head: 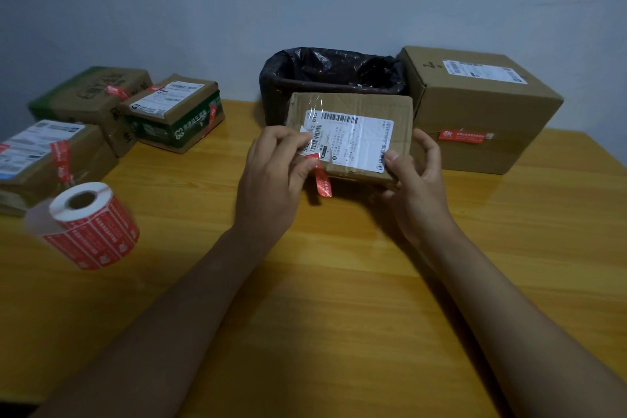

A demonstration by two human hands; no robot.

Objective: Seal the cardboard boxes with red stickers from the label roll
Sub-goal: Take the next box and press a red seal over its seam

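Label roll (90, 226) left of box (353, 136)

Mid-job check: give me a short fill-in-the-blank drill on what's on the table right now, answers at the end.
1. The left hand presses a ____ sticker onto the small flat cardboard box.
2. The right hand steadies that box at its ____ end.
3. The roll of red labels lies on the wooden table to the person's ____.
4. Behind the held box stands a bin lined with a ____ plastic bag.

Answers: red; right; left; black
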